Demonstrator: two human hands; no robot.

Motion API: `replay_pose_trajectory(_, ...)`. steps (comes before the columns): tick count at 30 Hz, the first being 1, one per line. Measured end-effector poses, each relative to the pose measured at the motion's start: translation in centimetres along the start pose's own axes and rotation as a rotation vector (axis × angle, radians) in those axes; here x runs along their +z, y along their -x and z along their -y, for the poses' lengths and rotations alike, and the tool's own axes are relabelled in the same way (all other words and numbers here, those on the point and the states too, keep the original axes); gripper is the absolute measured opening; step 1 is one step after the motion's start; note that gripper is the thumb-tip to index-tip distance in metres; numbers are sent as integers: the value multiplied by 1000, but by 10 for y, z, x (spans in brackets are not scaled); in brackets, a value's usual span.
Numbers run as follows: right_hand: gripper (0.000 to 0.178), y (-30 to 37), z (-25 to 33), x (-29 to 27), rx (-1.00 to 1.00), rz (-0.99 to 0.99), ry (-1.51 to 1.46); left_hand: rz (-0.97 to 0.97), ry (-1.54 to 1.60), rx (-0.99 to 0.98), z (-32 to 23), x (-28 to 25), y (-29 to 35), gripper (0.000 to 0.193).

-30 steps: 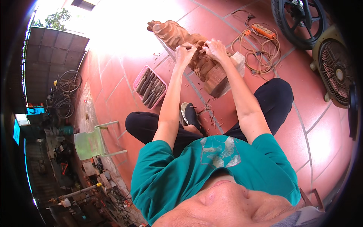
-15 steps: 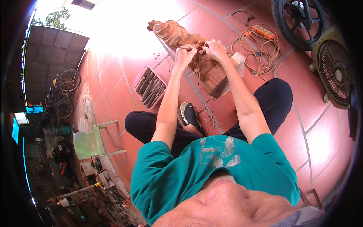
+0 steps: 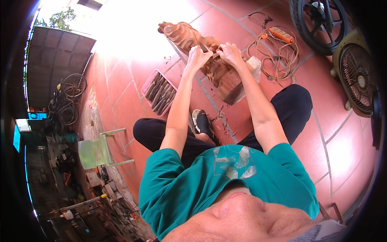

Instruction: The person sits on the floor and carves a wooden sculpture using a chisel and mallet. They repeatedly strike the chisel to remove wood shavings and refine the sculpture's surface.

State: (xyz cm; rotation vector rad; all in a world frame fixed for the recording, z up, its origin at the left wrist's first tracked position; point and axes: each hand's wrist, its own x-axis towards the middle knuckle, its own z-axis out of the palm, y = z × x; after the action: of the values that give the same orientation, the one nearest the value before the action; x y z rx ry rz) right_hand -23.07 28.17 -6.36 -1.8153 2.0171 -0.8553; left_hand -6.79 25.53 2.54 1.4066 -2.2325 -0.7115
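Note:
A reddish-brown wood carving (image 3: pixel 183 35) with deep folds lies slanted across the floor before me, its blocky base (image 3: pixel 230 86) toward me. My left hand (image 3: pixel 196 58) is closed round a slim dark carving chisel (image 3: pixel 204 48), held against the middle of the carving; its tip is hidden. Close by on the right, my right hand (image 3: pixel 229 54) has its fingers bent and pressed onto the carving. Left of my left forearm stands a pink basket (image 3: pixel 144 86) packed with several carving tools (image 3: pixel 160 93).
Wood shavings (image 3: pixel 225 121) lie near my shoe (image 3: pixel 204 124). Rightward are a coiled cable (image 3: pixel 264 64) with an orange power strip (image 3: pixel 281 34), a wheel (image 3: pixel 296 20) and a fan (image 3: pixel 356 72). A green chair (image 3: pixel 92 154) and bicycles (image 3: pixel 66 97) are at left.
My left hand has turned slightly, and the chisel in it now points more upright across the carving. My right hand and the carving stay nearly where they were.

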Motion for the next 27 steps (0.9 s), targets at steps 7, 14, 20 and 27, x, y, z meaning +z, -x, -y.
replay_pose_trajectory(7,28,3,16,6,-43,-46,-38,-211,223,52,34,11,-1,25)
replay_pose_trajectory(14,28,2,8,2,-3,9,-27,-33,52,-124,9,-12,-10,32)
replay_pose_trajectory(20,28,2,19,3,-8,8,-32,-237,137,110,37,8,1,20)
replay_pose_trajectory(27,30,6,22,-5,-28,-29,-14,-122,245,-180,42,-30,3,23)
